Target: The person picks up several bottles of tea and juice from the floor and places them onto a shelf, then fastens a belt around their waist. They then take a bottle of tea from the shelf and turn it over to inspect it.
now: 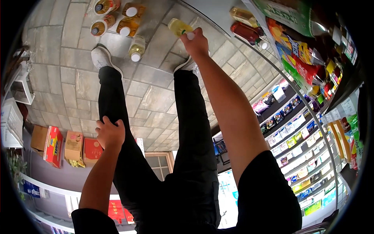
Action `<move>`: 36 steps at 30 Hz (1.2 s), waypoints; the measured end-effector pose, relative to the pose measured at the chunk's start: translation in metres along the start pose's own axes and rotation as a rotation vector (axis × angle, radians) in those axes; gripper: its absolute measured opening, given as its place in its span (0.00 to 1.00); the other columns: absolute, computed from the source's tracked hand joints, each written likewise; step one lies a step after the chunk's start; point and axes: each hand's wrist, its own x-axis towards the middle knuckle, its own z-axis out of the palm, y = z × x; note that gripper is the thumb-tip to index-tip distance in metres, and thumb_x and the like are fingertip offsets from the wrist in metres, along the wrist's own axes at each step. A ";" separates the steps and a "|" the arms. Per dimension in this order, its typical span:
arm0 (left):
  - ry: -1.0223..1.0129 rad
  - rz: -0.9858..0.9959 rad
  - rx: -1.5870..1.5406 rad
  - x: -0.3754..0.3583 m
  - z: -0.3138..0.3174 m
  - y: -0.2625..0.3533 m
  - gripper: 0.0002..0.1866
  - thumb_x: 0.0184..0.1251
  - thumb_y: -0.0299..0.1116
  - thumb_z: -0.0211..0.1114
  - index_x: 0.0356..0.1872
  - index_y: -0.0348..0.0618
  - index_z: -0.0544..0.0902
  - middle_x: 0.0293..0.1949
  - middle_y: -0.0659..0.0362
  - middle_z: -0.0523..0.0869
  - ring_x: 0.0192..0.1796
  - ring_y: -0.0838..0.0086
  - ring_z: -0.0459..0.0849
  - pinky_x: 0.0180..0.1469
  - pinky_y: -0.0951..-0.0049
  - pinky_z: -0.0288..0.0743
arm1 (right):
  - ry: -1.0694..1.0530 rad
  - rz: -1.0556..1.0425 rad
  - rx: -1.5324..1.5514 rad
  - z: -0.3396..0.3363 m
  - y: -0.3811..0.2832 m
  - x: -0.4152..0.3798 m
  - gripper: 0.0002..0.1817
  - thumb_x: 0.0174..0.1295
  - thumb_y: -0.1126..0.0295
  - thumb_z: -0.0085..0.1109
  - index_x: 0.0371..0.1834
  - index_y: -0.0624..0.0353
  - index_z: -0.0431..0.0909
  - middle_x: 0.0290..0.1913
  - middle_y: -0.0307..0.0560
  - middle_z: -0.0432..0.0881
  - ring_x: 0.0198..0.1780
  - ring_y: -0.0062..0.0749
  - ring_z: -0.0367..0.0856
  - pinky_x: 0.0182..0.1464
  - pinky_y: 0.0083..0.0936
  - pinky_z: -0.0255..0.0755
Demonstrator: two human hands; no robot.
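Observation:
My right hand (pixel 196 43) is closed around the neck end of a bottle of pale yellow liquid (pixel 178 27) with a white cap, near my right shoe. My left hand (pixel 110 133) rests on my left trouser leg, fingers apart and slightly bent, holding nothing. On the floor by my left shoe (pixel 102 57) stands a similar pale yellow bottle (pixel 137 47) with a white cap. Beyond it are amber bottles (pixel 125 28) with white caps and orange-labelled bottles (pixel 102 25) with dark caps.
To the right, a low shelf holds a clear yellow bottle (pixel 242 16) and a dark red bottle (pixel 246 32). Snack bags (pixel 300 58) and shelves of small packets (pixel 296 148) line that side. Cartons (pixel 74 146) and a white plastic crate (pixel 12 123) are at left. The floor (pixel 156 91) is grey stone tile.

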 end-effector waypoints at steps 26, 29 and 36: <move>0.056 0.001 0.059 -0.009 0.010 0.017 0.22 0.69 0.47 0.56 0.53 0.38 0.74 0.55 0.44 0.76 0.57 0.45 0.81 0.51 0.45 0.84 | 0.263 0.044 -0.104 -0.200 0.127 0.068 0.33 0.56 0.42 0.70 0.56 0.56 0.83 0.53 0.56 0.89 0.53 0.51 0.89 0.58 0.41 0.81; 0.049 -0.001 0.061 -0.010 0.007 0.018 0.22 0.70 0.47 0.56 0.53 0.38 0.74 0.55 0.43 0.76 0.57 0.45 0.81 0.51 0.45 0.84 | 0.216 0.037 -0.032 -0.204 0.132 0.076 0.33 0.56 0.43 0.69 0.55 0.58 0.84 0.54 0.57 0.89 0.54 0.50 0.89 0.58 0.40 0.81; 0.026 -0.008 0.061 -0.012 0.003 0.021 0.22 0.70 0.47 0.55 0.53 0.38 0.74 0.56 0.44 0.76 0.58 0.46 0.81 0.52 0.46 0.84 | 0.290 0.004 -0.087 -0.209 0.139 0.091 0.36 0.56 0.44 0.67 0.60 0.62 0.83 0.57 0.59 0.87 0.58 0.49 0.87 0.63 0.37 0.78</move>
